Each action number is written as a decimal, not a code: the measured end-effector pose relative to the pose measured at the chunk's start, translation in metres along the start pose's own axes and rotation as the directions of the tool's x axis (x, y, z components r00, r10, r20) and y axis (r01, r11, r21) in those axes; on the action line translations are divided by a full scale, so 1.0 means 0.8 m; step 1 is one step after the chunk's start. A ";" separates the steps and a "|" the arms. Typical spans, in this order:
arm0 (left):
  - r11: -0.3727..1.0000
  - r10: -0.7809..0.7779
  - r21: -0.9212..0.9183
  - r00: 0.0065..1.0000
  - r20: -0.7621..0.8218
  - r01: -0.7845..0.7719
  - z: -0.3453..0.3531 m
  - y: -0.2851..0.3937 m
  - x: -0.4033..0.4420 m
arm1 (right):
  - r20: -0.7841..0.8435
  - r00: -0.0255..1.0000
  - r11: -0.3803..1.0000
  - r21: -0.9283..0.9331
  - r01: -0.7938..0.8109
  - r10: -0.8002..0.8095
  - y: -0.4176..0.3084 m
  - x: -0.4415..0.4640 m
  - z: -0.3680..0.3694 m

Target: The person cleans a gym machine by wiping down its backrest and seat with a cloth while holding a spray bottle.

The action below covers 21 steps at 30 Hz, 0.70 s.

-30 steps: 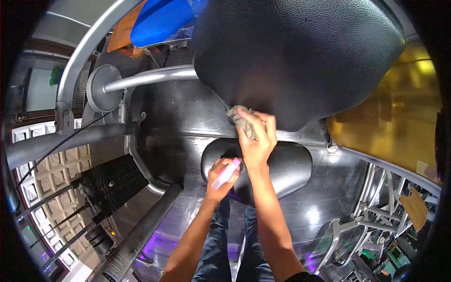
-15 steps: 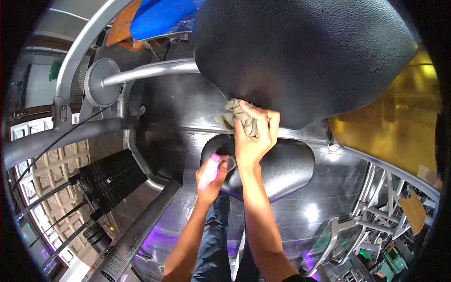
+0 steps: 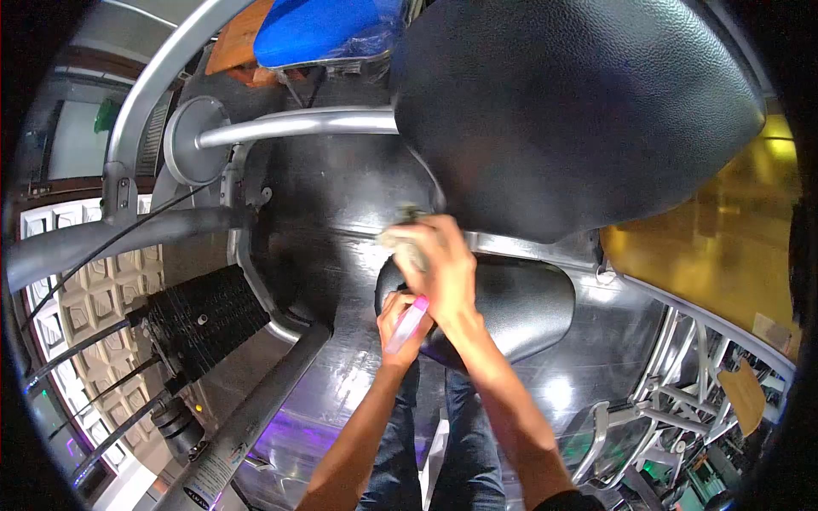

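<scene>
My left hand [image 3: 394, 322] is closed around a spray bottle with a pink top [image 3: 407, 327], low in front of the smaller black pad [image 3: 528, 307]. Just above and right of it, my right hand [image 3: 448, 271] grips a crumpled greyish cloth [image 3: 399, 237], blurred by motion. The two hands nearly meet, and I cannot tell whether they touch. Beyond the right hand, the large black padded cushion [image 3: 579, 111] fills the upper right; the cloth is apart from its lower left edge.
A silver bar with a round end disc [image 3: 194, 140] runs to the large cushion. On the left stand a weight stack [image 3: 204, 319] and grey frame tubes [image 3: 264, 409]. A blue pad [image 3: 328, 32] lies at the top, a yellowish panel [image 3: 707, 238] at right.
My right hand has drawn the cloth down and left, away from the large cushion's edge. My left hand has moved right with the spray bottle. The view has shifted slightly.
</scene>
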<state>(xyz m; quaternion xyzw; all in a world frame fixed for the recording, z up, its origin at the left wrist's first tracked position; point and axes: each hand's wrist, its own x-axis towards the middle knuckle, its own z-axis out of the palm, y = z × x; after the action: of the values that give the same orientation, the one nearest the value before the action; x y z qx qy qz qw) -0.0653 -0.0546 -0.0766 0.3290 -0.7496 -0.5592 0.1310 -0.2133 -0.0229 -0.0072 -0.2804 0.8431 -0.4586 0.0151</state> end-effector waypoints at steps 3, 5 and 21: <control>0.954 -0.230 -0.212 0.972 -0.055 0.214 -0.003 0.017 -0.006 | 0.329 0.937 0.970 -0.165 0.177 -0.115 -0.032 0.037 0.003; 0.959 -0.077 0.270 0.995 -0.063 0.091 -0.003 -0.040 -0.022 | 0.495 0.858 0.915 -0.269 0.301 -0.137 -0.037 0.053 0.009; 0.998 0.057 0.001 0.996 -0.069 -0.057 0.002 0.021 0.009 | 0.757 0.517 -0.007 -0.562 0.827 0.400 -0.045 0.111 0.019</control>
<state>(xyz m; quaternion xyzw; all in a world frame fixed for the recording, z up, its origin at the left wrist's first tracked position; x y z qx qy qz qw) -0.0776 -0.0559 -0.0625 0.3265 -0.7534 -0.5441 0.1726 -0.2674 -0.0932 0.0329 -0.5348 0.7077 0.4493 0.1064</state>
